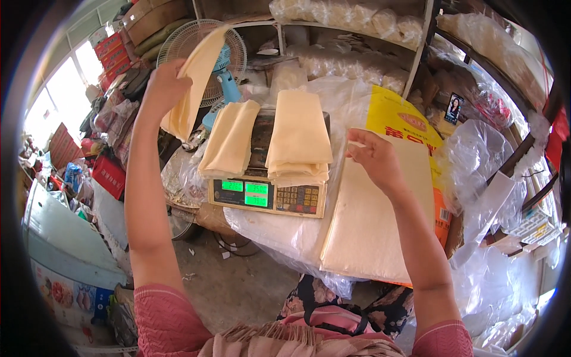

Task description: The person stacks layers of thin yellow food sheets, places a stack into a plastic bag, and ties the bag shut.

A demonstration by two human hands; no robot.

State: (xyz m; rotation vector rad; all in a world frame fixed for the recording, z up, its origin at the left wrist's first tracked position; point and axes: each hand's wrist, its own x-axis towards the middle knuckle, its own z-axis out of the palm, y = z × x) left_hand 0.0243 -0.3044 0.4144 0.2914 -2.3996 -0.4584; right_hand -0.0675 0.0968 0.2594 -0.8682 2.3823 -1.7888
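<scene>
My left hand [166, 89] is raised at the left, closed on a folded pale-yellow tofu sheet [199, 77] that hangs in front of the fan. Below and right of it stands a digital scale [300, 202] with a lit green display. Two folded piles of the same sheets lie on the scale: a narrower, thinner left pile [231, 135] and a thicker right pile [300, 128]. My right hand [375, 159] hovers over the upper left part of a large flat stack of sheets [380, 220]. Its fingers are bent and apart, with nothing seen between them.
Behind the scale stands a blue fan [225, 83]. A yellow printed bag [395, 113] and clear plastic lie under and beside the stack. Shelves [351, 37] at the back carry plastic-wrapped packs. A phone [453, 108] stands at the right; a pale chest [71, 232] is at the left.
</scene>
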